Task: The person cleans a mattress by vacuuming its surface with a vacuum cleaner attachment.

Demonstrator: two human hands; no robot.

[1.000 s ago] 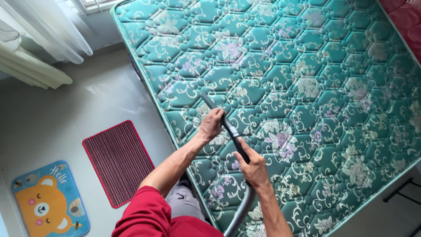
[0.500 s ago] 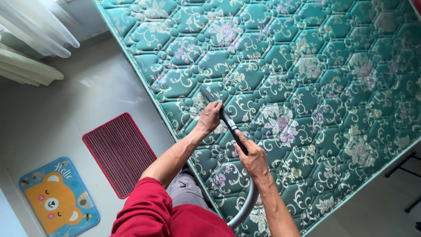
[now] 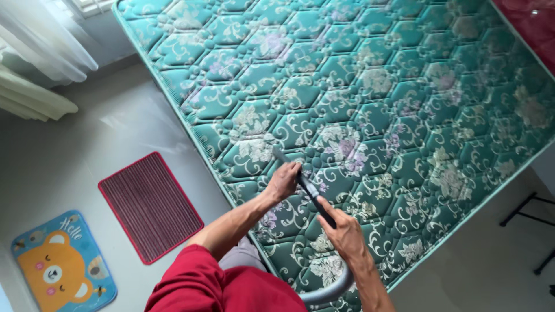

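Observation:
A teal quilted mattress (image 3: pixel 370 86) with a pale floral pattern fills most of the view. Both my hands grip a dark vacuum wand (image 3: pixel 309 189) that lies slanted across its near corner. My left hand (image 3: pixel 284 180) is closed around the wand near its nozzle tip (image 3: pixel 280 155), which rests on the mattress. My right hand (image 3: pixel 347 234) holds the wand lower down, where the grey hose (image 3: pixel 332 289) curves away toward me. My red sleeve (image 3: pixel 202 283) is at the bottom.
On the grey floor left of the mattress lie a dark red striped mat (image 3: pixel 149 203) and a blue mat with an orange bear (image 3: pixel 60 270). White curtains (image 3: pixel 40 63) hang at upper left. A black metal frame (image 3: pixel 529 222) stands at the right.
The view has shifted, and the wand's nozzle now sits lower and farther right on the mattress. Both hands keep the same grip on the wand.

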